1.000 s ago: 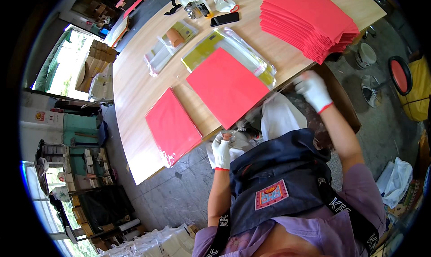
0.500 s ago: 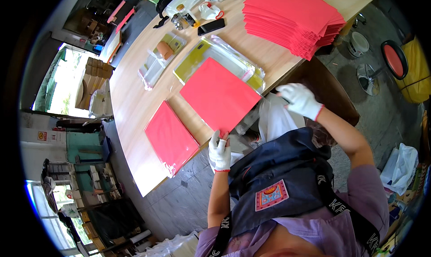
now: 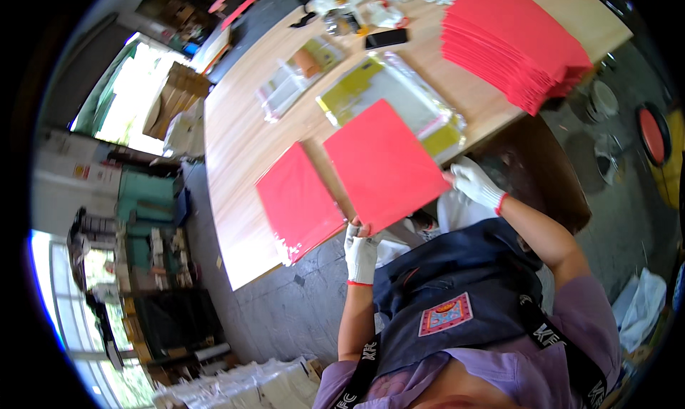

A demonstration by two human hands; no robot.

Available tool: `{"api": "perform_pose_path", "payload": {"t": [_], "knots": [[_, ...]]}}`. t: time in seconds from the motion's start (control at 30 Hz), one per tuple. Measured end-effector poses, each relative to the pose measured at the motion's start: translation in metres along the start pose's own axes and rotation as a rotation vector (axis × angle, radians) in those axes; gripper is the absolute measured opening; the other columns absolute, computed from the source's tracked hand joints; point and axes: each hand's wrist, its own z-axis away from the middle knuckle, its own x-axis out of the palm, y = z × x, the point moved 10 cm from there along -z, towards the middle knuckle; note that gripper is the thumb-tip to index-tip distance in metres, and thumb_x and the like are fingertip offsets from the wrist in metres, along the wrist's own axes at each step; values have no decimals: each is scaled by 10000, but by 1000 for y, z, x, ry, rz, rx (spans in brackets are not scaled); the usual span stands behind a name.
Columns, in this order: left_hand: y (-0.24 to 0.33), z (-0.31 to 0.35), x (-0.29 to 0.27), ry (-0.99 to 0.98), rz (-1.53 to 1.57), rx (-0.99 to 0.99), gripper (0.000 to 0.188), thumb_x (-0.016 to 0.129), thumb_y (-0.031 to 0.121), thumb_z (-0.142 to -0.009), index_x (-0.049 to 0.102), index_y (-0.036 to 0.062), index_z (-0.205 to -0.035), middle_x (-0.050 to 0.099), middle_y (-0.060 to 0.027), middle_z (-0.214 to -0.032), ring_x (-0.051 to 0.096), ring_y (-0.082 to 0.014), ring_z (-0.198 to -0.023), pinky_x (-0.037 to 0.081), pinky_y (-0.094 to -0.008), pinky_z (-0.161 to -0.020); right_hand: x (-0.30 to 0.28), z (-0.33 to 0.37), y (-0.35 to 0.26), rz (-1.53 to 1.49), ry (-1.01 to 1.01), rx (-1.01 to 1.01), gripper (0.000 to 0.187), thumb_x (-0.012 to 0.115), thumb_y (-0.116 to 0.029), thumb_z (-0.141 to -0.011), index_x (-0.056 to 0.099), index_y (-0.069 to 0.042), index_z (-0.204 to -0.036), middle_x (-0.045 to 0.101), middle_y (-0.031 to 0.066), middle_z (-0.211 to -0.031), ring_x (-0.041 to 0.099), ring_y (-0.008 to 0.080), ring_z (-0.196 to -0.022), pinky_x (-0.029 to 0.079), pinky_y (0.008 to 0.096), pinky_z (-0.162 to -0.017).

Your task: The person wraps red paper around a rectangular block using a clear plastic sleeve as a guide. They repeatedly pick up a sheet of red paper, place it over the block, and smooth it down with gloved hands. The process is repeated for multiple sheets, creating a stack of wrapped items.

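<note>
A flat red sheet (image 3: 385,168) slants over the table's near edge, and both my gloved hands are on it. My left hand (image 3: 362,253) pinches its near corner between thumb and fingers. At its right corner, my right hand (image 3: 477,183) has its fingers closed on the edge. Left of the sheet lies a pile of red sheets in clear plastic (image 3: 300,203), with crinkled film at its near end. Just beyond the held sheet is a stack of clear plastic sleeves (image 3: 357,89) with yellow-green areas, partly covered by it.
A tall stack of red sheets (image 3: 514,41) stands at the table's far right. Farther back are a black phone (image 3: 386,38), small bottles (image 3: 347,22) and another clear packet (image 3: 294,81) with a brown roll (image 3: 307,63) on it. An open brown carton (image 3: 546,166) sits below the right edge.
My right hand has come down from beside the sheet and closed on its right corner. My left hand keeps its corner. The whole view has shifted, moving the table rightward in the picture.
</note>
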Motion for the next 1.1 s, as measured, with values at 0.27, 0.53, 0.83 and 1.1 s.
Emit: {"api": "perform_pose_path", "payload": {"t": [0.27,0.53,0.83,1.1], "knots": [[164,60,-38,399,-726,690,224,537,37,-859,584,-16,-1071,473,38,-809,417,-54,-726,353,-183,-661,140,-35,-75,-102,-318,-224,215,546,-188,-871,574,-44,-1028,629,50,-695,567,95,-525,450,257,-472],[193,30,-174,760,-1506,548,342,548,80,-771,579,-28,-1094,607,-133,-994,550,-197,-936,456,-323,-772,235,-72,-130,727,-100,-465,379,525,-387,-836,631,-23,-848,645,179,-784,629,314,-665,498,406,-680],[184,97,-143,883,-1243,1158,387,527,54,-860,481,-16,-1237,539,-155,-1148,521,-202,-931,454,-314,-779,-3,26,-120,-67,24,-367,203,468,-86,-899,528,-47,-1089,619,63,-746,560,98,-557,463,233,-492],[123,97,-7,418,-1116,1073,293,496,-30,-815,528,-49,-1106,470,-183,-1262,433,-340,-1189,342,-442,-1001,-304,124,-94,-261,833,-278,216,423,-191,-893,571,-60,-981,586,57,-664,478,111,-440,389,241,-386]]}}
